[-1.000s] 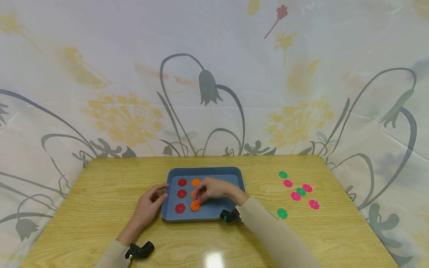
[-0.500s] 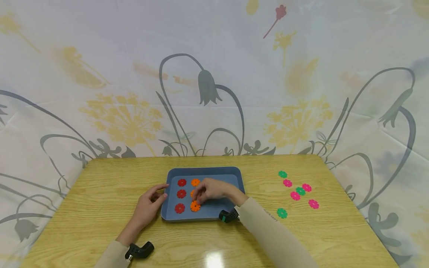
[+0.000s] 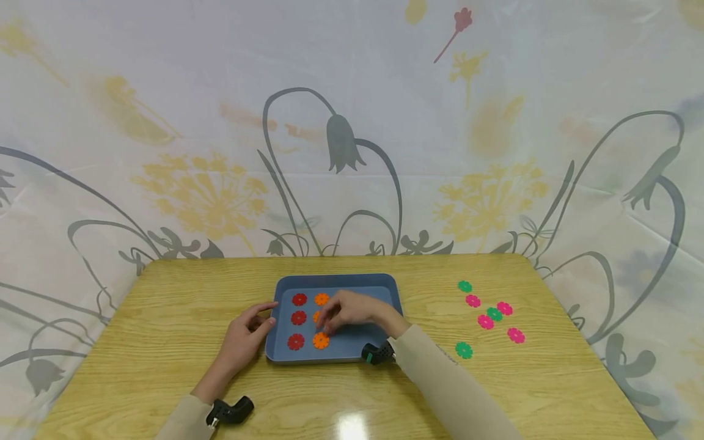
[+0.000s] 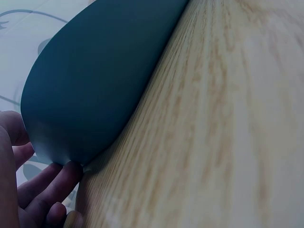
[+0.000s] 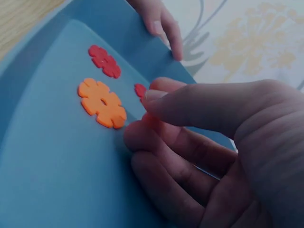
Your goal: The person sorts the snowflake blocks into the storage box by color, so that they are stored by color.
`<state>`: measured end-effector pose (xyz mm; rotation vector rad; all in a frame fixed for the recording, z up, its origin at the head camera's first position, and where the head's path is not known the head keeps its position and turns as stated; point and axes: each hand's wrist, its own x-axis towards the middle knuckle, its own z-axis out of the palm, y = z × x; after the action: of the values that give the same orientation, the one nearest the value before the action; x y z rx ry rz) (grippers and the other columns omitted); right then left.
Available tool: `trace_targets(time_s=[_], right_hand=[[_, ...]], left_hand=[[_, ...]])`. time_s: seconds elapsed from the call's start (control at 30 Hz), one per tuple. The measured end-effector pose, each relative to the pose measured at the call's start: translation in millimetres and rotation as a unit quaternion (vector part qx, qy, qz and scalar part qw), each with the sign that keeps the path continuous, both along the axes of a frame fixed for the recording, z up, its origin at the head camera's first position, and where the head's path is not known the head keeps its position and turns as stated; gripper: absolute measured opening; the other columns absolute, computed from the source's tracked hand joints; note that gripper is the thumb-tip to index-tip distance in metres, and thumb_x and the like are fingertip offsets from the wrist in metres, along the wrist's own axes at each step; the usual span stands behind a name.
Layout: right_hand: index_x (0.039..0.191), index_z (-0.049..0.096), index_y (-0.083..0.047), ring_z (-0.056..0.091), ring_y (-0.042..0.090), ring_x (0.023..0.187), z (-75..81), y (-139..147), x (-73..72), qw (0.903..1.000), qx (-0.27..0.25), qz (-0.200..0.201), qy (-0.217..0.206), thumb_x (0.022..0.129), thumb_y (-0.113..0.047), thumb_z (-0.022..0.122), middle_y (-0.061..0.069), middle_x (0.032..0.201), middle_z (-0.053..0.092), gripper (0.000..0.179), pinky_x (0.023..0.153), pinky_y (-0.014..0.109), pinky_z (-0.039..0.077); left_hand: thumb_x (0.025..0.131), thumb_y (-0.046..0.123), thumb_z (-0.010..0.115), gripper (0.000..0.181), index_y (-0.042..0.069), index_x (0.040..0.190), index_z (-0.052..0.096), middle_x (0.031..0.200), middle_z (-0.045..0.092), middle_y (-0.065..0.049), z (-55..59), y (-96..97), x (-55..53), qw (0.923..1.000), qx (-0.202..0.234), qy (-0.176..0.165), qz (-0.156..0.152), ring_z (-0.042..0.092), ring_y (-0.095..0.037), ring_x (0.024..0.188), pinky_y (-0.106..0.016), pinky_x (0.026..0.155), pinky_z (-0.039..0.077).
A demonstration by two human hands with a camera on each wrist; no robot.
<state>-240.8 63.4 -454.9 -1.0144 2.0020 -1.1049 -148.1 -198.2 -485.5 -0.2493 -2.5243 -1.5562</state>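
Inside the blue tray (image 3: 352, 348), my right hand (image 3: 352, 308) hovers just beside the near orange flower-shaped disc (image 3: 321, 341). That disc lies flat, apart from the fingertips in the right wrist view; the fingers are loosely bent and hold nothing visible. Another orange disc (image 3: 321, 299) lies at the back of the column, and the middle one (image 3: 316, 316) is partly hidden by the hand. Red discs (image 3: 296, 341) form a column to the left. My left hand (image 3: 244, 336) touches the tray's left rim with thumb and forefinger; other fingertips (image 4: 71, 173) rest against its outer wall.
On the wooden table (image 3: 181, 318), to the right of the tray, lie several loose pink discs (image 3: 516, 335) and green discs (image 3: 464, 350). A printed floral cloth (image 3: 352, 201) hangs behind the table. Each wrist wears a black camera (image 3: 231, 410).
My right fingers have let go of the near orange disc, which now lies flat slightly closer to the tray's front. The left hand stays at the rim.
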Motion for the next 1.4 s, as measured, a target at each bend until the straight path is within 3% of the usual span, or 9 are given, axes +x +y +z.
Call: trace_targets(time_s=[0.2,0.47,0.67,0.83,1.03,1.13,1.27,1.33,1.4], right_hand=[[0.098,0.072,-0.003,0.064,0.018,0.077,11.1,10,-2.0,0.9997,-0.022,-0.013,-0.005,0.083,-0.006,0.069,0.004,0.091,0.07,0.016,0.071,0.031,0.051],[0.107,0.066,0.007,0.062,0.036,0.088,31.3,33,-5.9,0.9961,-0.064,-0.055,-0.027,0.085,-0.003,0.065,0.021,0.102,0.065,0.024,0.076,0.043,0.05],[0.106,0.067,0.003,0.063,0.021,0.088,41.4,64,-6.7,0.9927,-0.062,-0.098,0.033,0.087,-0.01,0.065,0.009,0.103,0.067,0.023,0.077,0.035,0.049],[0.107,0.067,0.004,0.063,0.02,0.091,37.2,101,-6.3,0.9874,-0.067,-0.136,0.045,0.088,-0.015,0.065,0.014,0.105,0.065,0.027,0.079,0.034,0.048],[0.108,0.065,0.006,0.061,0.034,0.094,31.4,148,2.2,0.9803,-0.068,-0.181,0.038,0.089,-0.014,0.064,0.019,0.106,0.063,0.028,0.08,0.041,0.049],[0.105,0.066,0.005,0.059,0.042,0.094,37.8,165,13.6,0.9774,-0.067,-0.197,0.035,0.089,-0.007,0.062,0.021,0.104,0.063,0.02,0.081,0.047,0.047],[0.105,0.066,0.005,0.059,0.04,0.095,33.6,192,24.5,0.9759,-0.049,-0.208,0.042,0.09,-0.006,0.06,0.023,0.106,0.062,0.019,0.081,0.039,0.049],[0.107,0.066,0.004,0.059,0.035,0.095,23.5,207,26.6,0.9753,-0.037,-0.211,0.056,0.091,-0.01,0.061,0.022,0.107,0.062,0.022,0.079,0.031,0.049],[0.107,0.066,0.004,0.06,0.03,0.093,17.9,218,31.6,0.9741,-0.027,-0.214,0.068,0.09,-0.013,0.062,0.018,0.105,0.063,0.024,0.077,0.031,0.049]], left_hand=[[0.092,0.009,0.059,0.032,0.0,0.123,0.058,0.091,0.065,-0.017,22.4,8.8,10.9,1.0,0.004,0.0,-0.005,0.06,-0.031,0.08,-0.026,0.065,0.045],[0.092,0.02,0.06,0.032,0.011,0.123,0.06,0.09,0.066,-0.005,-3.1,-1.5,-1.5,1.0,-0.002,-0.005,0.002,0.06,-0.017,0.078,-0.025,0.065,0.045],[0.091,0.025,0.061,0.033,0.014,0.123,0.061,0.088,0.066,-0.003,-7.0,-3.7,-3.3,1.0,0.002,0.003,-0.001,0.06,-0.015,0.076,-0.027,0.064,0.046],[0.092,0.023,0.061,0.032,0.013,0.122,0.061,0.089,0.067,-0.003,-7.8,-3.2,-3.7,1.0,0.002,0.006,-0.001,0.06,-0.016,0.077,-0.026,0.064,0.046],[0.092,0.023,0.061,0.032,0.013,0.122,0.062,0.089,0.066,-0.004,-7.6,-3.3,-3.2,0.9999,0.014,0.002,-0.007,0.06,-0.017,0.077,-0.027,0.064,0.046],[0.092,0.019,0.06,0.032,0.011,0.123,0.061,0.089,0.066,-0.007,-1.9,-1.2,-0.8,0.9998,0.017,-0.004,-0.007,0.06,-0.021,0.078,-0.027,0.064,0.046],[0.092,0.017,0.06,0.032,0.01,0.123,0.06,0.09,0.066,-0.009,-1.6,-0.8,-0.8,0.9999,0.015,-0.003,-0.006,0.06,-0.022,0.078,-0.026,0.064,0.045],[0.092,0.019,0.061,0.032,0.011,0.123,0.061,0.09,0.066,-0.007,-6.8,-2.7,-3.1,0.9999,0.013,-0.001,-0.006,0.06,-0.019,0.078,-0.026,0.065,0.046],[0.092,0.023,0.061,0.032,0.014,0.123,0.061,0.089,0.066,-0.004,-8.4,-3.7,-3.5,0.9999,0.014,0.001,-0.007,0.06,-0.016,0.077,-0.026,0.065,0.046]])
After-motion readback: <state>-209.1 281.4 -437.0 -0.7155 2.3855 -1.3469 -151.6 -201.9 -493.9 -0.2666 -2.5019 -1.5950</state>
